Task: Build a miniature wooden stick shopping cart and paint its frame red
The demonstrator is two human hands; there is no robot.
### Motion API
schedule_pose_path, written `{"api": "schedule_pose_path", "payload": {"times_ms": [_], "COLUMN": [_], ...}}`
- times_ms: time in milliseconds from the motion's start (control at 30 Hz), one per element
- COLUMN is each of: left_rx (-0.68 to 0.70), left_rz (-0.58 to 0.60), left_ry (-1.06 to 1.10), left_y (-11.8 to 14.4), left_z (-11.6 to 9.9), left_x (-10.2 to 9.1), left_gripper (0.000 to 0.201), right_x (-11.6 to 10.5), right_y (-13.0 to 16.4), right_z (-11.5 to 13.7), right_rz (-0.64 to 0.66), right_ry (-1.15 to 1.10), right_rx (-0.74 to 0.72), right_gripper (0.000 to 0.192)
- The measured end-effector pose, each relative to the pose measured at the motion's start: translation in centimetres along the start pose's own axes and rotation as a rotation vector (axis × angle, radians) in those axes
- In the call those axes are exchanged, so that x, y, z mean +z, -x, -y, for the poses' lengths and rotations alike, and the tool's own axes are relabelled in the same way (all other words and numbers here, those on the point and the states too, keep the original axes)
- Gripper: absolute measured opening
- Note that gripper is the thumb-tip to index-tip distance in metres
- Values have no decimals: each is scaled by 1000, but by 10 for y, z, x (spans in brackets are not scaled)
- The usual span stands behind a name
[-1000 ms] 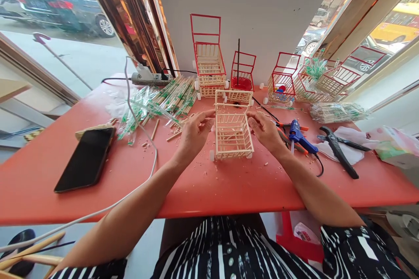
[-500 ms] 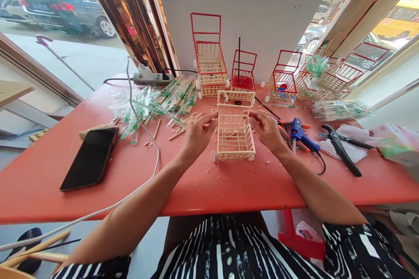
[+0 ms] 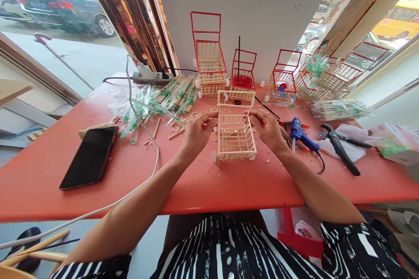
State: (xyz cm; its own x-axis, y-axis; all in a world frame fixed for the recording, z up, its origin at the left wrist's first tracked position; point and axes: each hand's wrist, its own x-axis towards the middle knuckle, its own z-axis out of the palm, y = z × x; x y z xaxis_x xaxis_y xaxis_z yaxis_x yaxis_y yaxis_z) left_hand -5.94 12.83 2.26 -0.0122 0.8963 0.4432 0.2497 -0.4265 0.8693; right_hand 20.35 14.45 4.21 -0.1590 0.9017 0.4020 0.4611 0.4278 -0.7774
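Both hands gripped the little stick cart [image 3: 235, 133] by its top rails, the left hand [image 3: 196, 133] and right hand [image 3: 267, 130] pinching opposite sides as it stood on the red table [image 3: 209, 183]. Basket, handle frame and wheels looked built, though unpainted, unlike the red carts [image 3: 209, 59] behind.

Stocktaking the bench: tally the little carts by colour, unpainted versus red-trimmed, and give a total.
Unpainted carts: 1, held between the left hand and right hand, the plain cart.
Red-trimmed carts: 5, from the tall cart to the rightmost cart.
Total: 6
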Motion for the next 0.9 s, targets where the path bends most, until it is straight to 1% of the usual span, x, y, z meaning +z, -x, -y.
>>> {"api": "schedule_pose_path", "payload": {"times_ms": [167, 300, 367, 500, 733, 900], "left_rx": [-37, -43, -66, -109, -169, -178], "left_rz": [-11, -44, -56, -67, -107, -155], "left_ry": [56, 62, 101, 205, 236, 266], "left_y": [0, -2, -3, -6, -10, -12], "left_z": [-1, -7, -10, -10, -2, -3], "left_x": [1, -4, -7, -11, -11, -13], "left_gripper": [31, 25, 22, 28, 35, 22], "right_x": [1, 2, 3, 2, 1, 2], "right_y": [-1, -1, -1, -1, -1, 0], "right_z": [-1, -3, -3, -1, -2, -2], "right_rz": [0, -2, -1, 13, 21, 21], "right_ry": [-52, -90, -102, -103, -64, -52], "right_rx": [23, 45, 47, 39, 29, 25], "right_gripper": [41, 46, 48, 49, 48, 49]}}
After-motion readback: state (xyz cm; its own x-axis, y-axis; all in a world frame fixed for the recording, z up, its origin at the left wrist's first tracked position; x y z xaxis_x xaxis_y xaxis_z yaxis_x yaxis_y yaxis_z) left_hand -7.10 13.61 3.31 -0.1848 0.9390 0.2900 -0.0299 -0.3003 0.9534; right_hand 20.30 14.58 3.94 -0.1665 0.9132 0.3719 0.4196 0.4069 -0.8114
